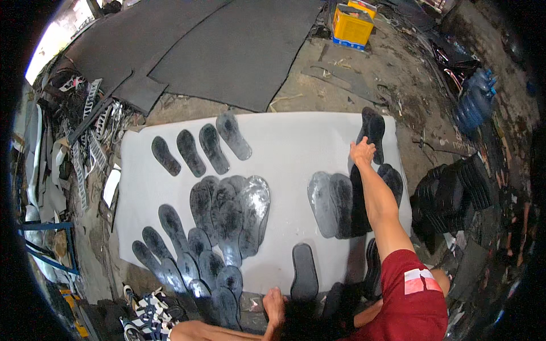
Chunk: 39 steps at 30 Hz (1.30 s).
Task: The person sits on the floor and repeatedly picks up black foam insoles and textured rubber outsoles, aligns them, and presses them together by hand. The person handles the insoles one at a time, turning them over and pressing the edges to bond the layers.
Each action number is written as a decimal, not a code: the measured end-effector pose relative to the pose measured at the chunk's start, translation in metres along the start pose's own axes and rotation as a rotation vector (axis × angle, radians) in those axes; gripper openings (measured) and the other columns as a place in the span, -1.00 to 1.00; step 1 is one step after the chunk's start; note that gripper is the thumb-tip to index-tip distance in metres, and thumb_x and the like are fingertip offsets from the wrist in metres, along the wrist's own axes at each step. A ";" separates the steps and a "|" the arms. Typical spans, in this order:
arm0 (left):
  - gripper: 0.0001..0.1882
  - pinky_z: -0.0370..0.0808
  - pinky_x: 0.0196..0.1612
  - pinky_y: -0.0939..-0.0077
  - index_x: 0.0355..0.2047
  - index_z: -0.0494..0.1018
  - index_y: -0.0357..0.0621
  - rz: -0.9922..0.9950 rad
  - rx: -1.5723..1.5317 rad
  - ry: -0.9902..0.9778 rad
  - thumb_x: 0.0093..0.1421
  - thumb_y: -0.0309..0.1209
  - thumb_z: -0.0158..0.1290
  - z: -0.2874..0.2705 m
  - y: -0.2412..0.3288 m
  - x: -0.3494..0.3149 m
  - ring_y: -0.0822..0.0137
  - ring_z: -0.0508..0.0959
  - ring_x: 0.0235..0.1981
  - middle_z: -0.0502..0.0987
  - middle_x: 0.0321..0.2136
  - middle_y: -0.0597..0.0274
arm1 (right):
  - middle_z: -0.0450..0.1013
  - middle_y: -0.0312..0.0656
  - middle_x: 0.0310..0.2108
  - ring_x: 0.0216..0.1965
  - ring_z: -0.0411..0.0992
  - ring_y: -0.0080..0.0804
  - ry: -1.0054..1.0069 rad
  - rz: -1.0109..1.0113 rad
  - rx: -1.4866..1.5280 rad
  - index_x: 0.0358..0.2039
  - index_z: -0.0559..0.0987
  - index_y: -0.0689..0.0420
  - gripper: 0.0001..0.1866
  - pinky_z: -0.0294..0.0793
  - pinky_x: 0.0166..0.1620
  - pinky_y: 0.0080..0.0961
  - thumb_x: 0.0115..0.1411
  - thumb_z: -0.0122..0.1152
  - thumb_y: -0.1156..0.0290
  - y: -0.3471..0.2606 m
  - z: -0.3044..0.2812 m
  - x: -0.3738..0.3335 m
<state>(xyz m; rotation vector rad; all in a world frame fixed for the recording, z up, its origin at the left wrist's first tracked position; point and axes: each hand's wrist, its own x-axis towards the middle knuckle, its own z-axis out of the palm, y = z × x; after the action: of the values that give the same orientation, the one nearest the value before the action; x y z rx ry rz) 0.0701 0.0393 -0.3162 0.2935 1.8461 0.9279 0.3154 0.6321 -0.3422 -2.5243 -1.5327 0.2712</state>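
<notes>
My right hand (362, 152) reaches out to the far right of a white sheet (287, 148). Its fingers are closed at the near end of a dark shoe sole (365, 119), which overlaps another dark sole (376, 136). Under and beside my forearm lie more black soles (357, 199), partly hidden. Left of them are two overlapping grey soles (321, 204). A single sole (305, 271) lies at the near edge. A heap of shiny dark soles (227, 213) covers the middle left, and several lie in a row (187, 153) behind it. My left hand is not in view.
What looks like my bare foot (274, 307) rests at the sheet's near edge. Large dark sheets (227, 57) cover the floor behind. A yellow box (352, 25), blue plastic bottles (476, 99) and a black stack (452, 196) stand around. Cut scraps (91, 142) pile up at left.
</notes>
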 end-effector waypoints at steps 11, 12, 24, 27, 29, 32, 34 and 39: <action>-0.51 0.60 -0.34 0.29 -0.24 0.65 -0.37 -0.162 -0.121 -0.017 0.47 -0.07 0.08 0.000 -0.006 0.010 0.23 0.69 -0.46 0.72 -0.44 0.01 | 0.41 0.35 0.24 0.23 0.49 0.34 0.087 0.290 0.368 0.35 0.21 0.23 0.06 0.57 0.24 0.19 0.06 0.68 0.00 -0.005 0.003 0.024; -0.51 0.61 -0.33 0.29 -0.23 0.65 -0.37 -0.175 -0.106 0.000 0.47 -0.08 0.08 0.000 0.001 0.004 0.23 0.69 -0.46 0.72 -0.44 0.01 | 0.43 0.33 0.23 0.22 0.51 0.32 0.078 0.300 0.402 0.35 0.20 0.24 0.09 0.57 0.24 0.17 0.03 0.70 -0.01 -0.012 0.004 0.019; -0.60 0.65 -0.24 0.25 -0.15 0.65 -0.39 -0.113 -0.279 -0.069 0.44 -0.20 0.12 -0.005 -0.023 0.014 0.11 0.71 -0.40 0.73 -0.39 -0.06 | 0.68 0.07 -0.28 -0.17 0.68 -0.05 0.140 -0.224 0.817 -0.10 0.64 0.27 -0.44 0.61 -0.07 -0.07 0.15 0.57 0.03 -0.065 0.014 -0.043; -0.63 0.70 -0.33 0.25 -0.41 0.52 -0.34 -0.175 -0.466 -0.082 0.49 -0.31 0.06 0.007 -0.058 0.041 0.14 0.71 -0.47 0.63 -0.57 0.01 | 0.71 0.03 -0.27 -0.26 0.69 -0.18 0.054 -0.466 1.031 -0.08 0.65 0.22 -0.58 0.63 -0.17 -0.17 0.22 0.54 0.18 -0.083 0.000 -0.095; -0.64 0.75 -0.29 0.17 -0.42 0.51 -0.39 -0.182 -0.420 -0.063 0.47 -0.34 0.08 0.012 -0.068 0.054 0.08 0.73 -0.46 0.62 -0.57 -0.01 | 0.71 0.01 -0.22 -0.28 0.69 -0.25 0.013 -0.630 1.117 -0.08 0.68 0.21 -0.70 0.64 -0.20 -0.23 0.29 0.47 0.30 -0.083 -0.006 -0.131; -0.65 0.75 -0.32 0.17 -0.43 0.52 -0.37 -0.195 -0.425 -0.006 0.47 -0.35 0.09 0.006 -0.068 0.051 0.08 0.73 -0.47 0.61 -0.56 0.01 | 0.70 0.02 -0.14 -0.23 0.70 -0.19 -0.264 -0.575 1.018 -0.05 0.70 0.20 -0.78 0.64 -0.16 -0.22 0.36 0.38 0.38 -0.096 -0.037 -0.201; -0.71 0.71 -0.35 0.25 -0.37 0.52 -0.34 -0.170 -0.379 -0.048 0.46 -0.36 0.10 0.008 -0.045 0.046 0.14 0.71 -0.48 0.60 -0.55 0.06 | 0.55 -0.08 -0.02 0.04 0.52 -0.13 -0.079 -0.713 0.954 -0.01 0.69 0.16 -0.72 0.52 0.13 -0.25 0.43 0.35 0.23 -0.081 -0.047 -0.214; -0.78 0.50 -0.34 0.48 -0.01 0.48 -0.24 0.260 -0.208 0.054 0.38 -0.49 0.20 0.016 0.015 0.000 0.40 0.55 -0.49 0.54 -0.52 0.20 | 0.43 -0.31 -0.05 0.00 0.44 -0.39 -0.670 -0.222 2.014 0.33 0.29 -0.16 -0.65 0.45 0.11 -0.31 0.63 0.02 0.15 -0.070 -0.090 -0.258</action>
<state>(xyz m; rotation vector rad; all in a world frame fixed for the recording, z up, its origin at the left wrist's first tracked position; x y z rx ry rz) 0.0806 0.0568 -0.3089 0.3886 1.7688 1.3075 0.1604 0.4295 -0.2217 -0.6108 -0.6343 1.6036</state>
